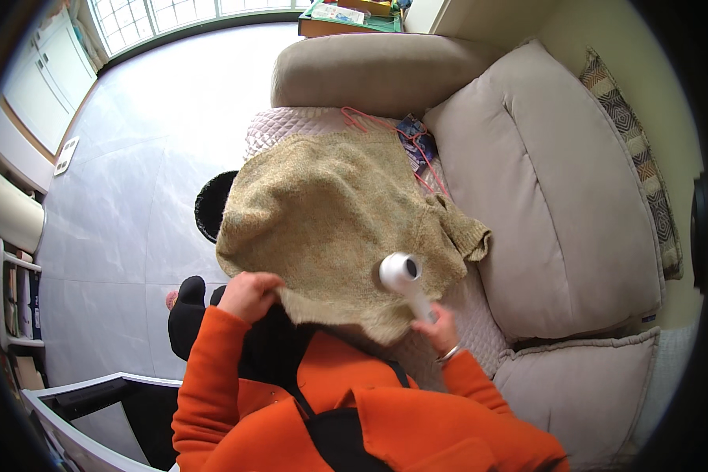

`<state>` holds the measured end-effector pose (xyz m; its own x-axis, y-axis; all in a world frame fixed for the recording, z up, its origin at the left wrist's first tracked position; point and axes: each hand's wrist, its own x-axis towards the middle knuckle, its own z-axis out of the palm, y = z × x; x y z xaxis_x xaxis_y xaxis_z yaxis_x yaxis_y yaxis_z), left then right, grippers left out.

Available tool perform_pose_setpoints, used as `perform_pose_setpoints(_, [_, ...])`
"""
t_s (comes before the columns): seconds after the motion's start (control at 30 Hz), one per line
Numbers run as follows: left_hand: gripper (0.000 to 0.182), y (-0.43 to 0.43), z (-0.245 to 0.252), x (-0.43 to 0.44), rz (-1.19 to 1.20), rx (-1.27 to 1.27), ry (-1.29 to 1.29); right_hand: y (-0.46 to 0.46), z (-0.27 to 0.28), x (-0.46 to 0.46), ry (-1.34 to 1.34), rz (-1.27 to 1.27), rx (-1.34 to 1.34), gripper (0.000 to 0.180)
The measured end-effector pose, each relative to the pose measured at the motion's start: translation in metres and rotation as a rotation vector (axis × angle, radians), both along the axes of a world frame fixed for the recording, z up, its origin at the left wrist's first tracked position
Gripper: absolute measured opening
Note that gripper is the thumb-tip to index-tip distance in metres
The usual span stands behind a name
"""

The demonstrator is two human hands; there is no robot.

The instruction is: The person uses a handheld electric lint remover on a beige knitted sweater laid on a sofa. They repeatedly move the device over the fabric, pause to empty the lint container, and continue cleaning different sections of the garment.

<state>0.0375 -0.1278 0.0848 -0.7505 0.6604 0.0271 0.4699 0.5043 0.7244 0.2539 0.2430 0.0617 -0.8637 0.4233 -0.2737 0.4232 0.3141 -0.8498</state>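
A tan knitted sweater (324, 200) lies spread over the sofa seat, one sleeve (469, 236) reaching right toward the back cushion. My left hand (251, 296) pinches the sweater's near edge at its left end. In my right hand (438, 330) is the handle of a white fabric shaver (398, 272), slightly blurred. Its round head is over the lower right part of the knit; whether it touches the wool I cannot tell. The near edge of the sweater is ruffled between my two hands.
Beyond the sweater, a pink hanger (428, 156) and a dark blue printed package (416, 141) rest on the quilted seat cover (283, 124). Sofa cushions (543, 194) rise at right, the armrest (377, 71) at the far end. A round black object (215, 206) stands left of the seat.
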Motion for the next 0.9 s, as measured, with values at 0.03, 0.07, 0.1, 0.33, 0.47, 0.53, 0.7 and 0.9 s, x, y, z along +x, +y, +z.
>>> perform_pose_setpoints(0.03, [0.019, 0.003, -0.005, -0.013, 0.046, 0.108, -0.046, 0.012, 0.013, -0.016, 0.091, -0.027, -0.139, 0.044])
perform_pose_setpoints(0.07, [0.020, 0.008, -0.012, -0.033, 0.050, 0.222, -0.122, 0.024, 0.025, -0.033, 0.134, -0.084, -0.233, 0.044])
perform_pose_setpoints(0.1, [0.018, 0.013, -0.021, -0.049, 0.145, 0.227, -0.247, 0.033, 0.032, -0.057, 0.151, -0.181, -0.257, 0.037])
perform_pose_setpoints(0.33, [0.032, 0.021, -0.079, -0.067, 0.602, 0.012, -0.209, 0.027, 0.054, -0.123, 0.203, -0.273, -0.221, 0.024])
perform_pose_setpoints(0.47, [0.029, 0.022, -0.073, -0.055, 0.652, -0.204, -0.093, -0.013, 0.043, -0.108, 0.189, -0.017, -0.057, 0.037])
perform_pose_setpoints(0.53, [0.026, 0.027, -0.063, -0.048, 0.654, -0.091, 0.191, -0.035, 0.036, -0.112, 0.182, 0.139, 0.019, 0.052])
perform_pose_setpoints(0.7, [0.046, 0.031, -0.047, -0.036, 0.400, -0.067, 0.528, -0.092, 0.014, -0.144, 0.320, 0.302, -0.018, 0.064])
perform_pose_setpoints(0.9, [0.055, 0.020, -0.047, -0.107, 0.405, -0.273, 0.356, -0.094, -0.005, -0.176, 0.292, 0.367, 0.170, 0.067])
